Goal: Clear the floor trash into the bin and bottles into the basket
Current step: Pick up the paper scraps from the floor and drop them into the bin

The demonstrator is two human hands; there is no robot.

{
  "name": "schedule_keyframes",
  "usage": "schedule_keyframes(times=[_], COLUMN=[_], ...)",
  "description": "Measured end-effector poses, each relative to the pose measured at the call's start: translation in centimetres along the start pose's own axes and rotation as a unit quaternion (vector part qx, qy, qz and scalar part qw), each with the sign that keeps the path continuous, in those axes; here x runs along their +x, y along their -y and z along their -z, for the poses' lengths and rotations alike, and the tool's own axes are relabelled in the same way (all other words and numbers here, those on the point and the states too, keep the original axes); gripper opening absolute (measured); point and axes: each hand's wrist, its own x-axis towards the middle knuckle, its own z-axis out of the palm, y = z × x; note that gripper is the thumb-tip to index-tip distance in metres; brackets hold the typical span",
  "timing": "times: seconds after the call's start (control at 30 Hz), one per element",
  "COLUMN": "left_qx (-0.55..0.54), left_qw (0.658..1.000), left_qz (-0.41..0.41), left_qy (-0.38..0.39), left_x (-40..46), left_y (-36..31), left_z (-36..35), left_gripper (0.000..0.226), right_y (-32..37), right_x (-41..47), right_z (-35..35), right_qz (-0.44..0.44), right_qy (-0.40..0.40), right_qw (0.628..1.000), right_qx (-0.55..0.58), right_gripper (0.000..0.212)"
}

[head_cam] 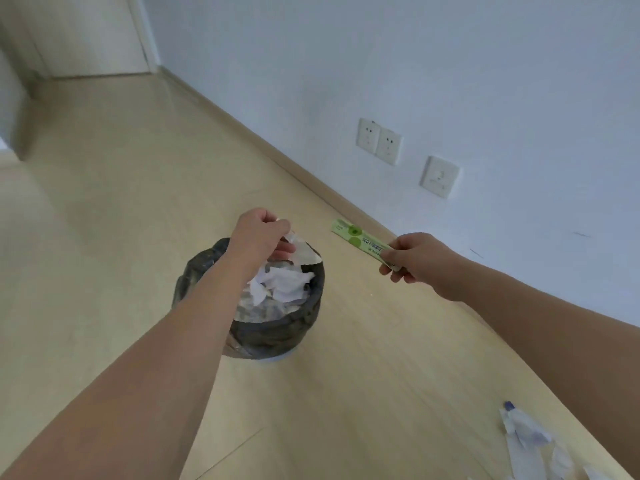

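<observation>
Forearms: two bare forearms enter from the lower edge, nearest the camera, reaching forward over the floor [114,209].
Left hand [258,233]: held above the bin's opening; fingers [285,249] curled, pinching a pale scrap of paper [306,252] that hangs over the far rim.
Right hand [414,258]: held to the right of the bin, apart from it; fingers curled round the near end of a green wrapper.
Green wrapper [360,239]: long, flat strip with pale green circles and dark print; it points up and left from the right hand, in the air, clear of the bin.
Bin [277,336]: round, lined with a dark bag folded over the rim; stands on the floor below the left hand.
Bin contents [282,285]: crumpled white paper, piled close to the rim.
Floor litter [530,441]: torn white and bluish plastic or paper pieces at the lower right, one with a small blue tip; exact kind cannot be told.
Floor: light wood boards, with a skirting board along the wall.
Wall [450,64]: pale, plain.
Sockets [379,142]: a white pair side by side low on the wall.
Single plate [440,176]: white, just to the right of the pair.
Basket and bottles: cannot be told from this view.
</observation>
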Motion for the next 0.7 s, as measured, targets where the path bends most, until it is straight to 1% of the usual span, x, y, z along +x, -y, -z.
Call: schedule_keyframes(times=[0.1, 0.17, 0.2, 0.3, 0.4, 0.47, 0.5, 0.53, 0.6, 0.7], left_qx=[0.112, 0.209, 0.261, 0.404, 0.497, 0.530, 0.531, 0.526, 0.511, 0.514], left_qw=[0.991, 0.972, 0.958, 0.909, 0.865, 0.844, 0.843, 0.848, 0.858, 0.849], left_qz=[-0.037, -0.071, -0.086, -0.100, -0.063, -0.033, -0.026, -0.026, -0.041, -0.084], left_qy=[-0.061, -0.080, -0.078, -0.031, 0.039, 0.078, 0.078, 0.062, -0.004, -0.085], left_x=[0.6, 0.8, 1.0, 1.9, 3.2, 3.7, 3.8, 3.8, 3.9, 3.8], left_y=[1.9, 3.4, 4.2, 7.2, 9.9, 11.0, 11.3, 11.5, 11.6, 11.4], left_z=[4.0, 5.4, 5.8, 6.0, 6.4, 6.7, 6.9, 7.0, 7.4, 6.9], left_gripper=[0.013, 0.011, 0.010, 0.005, 0.003, 0.007, 0.009, 0.011, 0.017, 0.020], right_y=[2.6, 3.7, 4.0, 4.4, 3.9, 3.5, 3.4, 3.4, 3.1, 1.8], right_x=[2.4, 3.9, 4.5, 6.5, 8.7, 9.6, 9.9, 10.0, 10.3, 9.9], right_z=[-4.4, -7.2, -8.6, -12.3, -15.4, -16.9, -17.3, -17.6, -17.8, -16.1], right_qz=[0.018, 0.016, 0.012, 0.004, 0.008, 0.009, 0.009, 0.011, 0.022, 0.046], right_qy=[0.029, 0.040, 0.044, 0.050, 0.056, 0.067, 0.070, 0.070, 0.063, 0.041], right_qw=[0.999, 0.998, 0.998, 0.997, 0.996, 0.994, 0.992, 0.991, 0.991, 0.989], right_qx=[-0.026, -0.038, -0.041, -0.051, -0.070, -0.092, -0.106, -0.115, -0.116, -0.131], right_gripper=[0.014, 0.019, 0.023, 0.031, 0.034, 0.036, 0.040, 0.044, 0.047, 0.041])
